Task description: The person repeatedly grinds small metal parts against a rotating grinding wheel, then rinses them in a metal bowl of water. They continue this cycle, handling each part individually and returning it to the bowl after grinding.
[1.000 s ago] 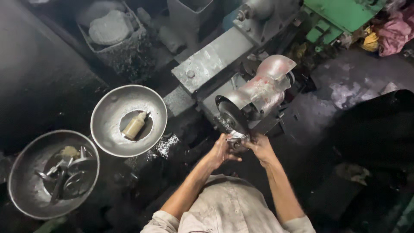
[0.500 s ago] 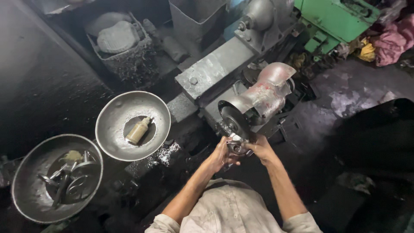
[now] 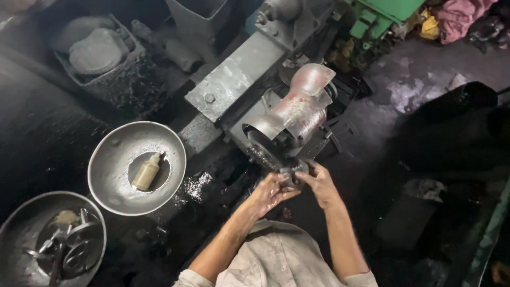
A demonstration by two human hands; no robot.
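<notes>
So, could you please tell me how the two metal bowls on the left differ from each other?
The upper bowl holds a single small tan bottle lying tilted in its middle, while the lower bowl holds several grey metal parts and is cut off by the picture's edge. The upper bowl sits nearer the hands. Both are round, grey, shallow and dusty.

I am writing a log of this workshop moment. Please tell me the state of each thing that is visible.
Left hand: holding the small metal part at the grinding wheel.
Right hand: gripping the same part.
Near metal bowl: holds one small bottle, lying down.
Far-left bowl: filled with metal pieces.
Pink cloth: crumpled.
</notes>
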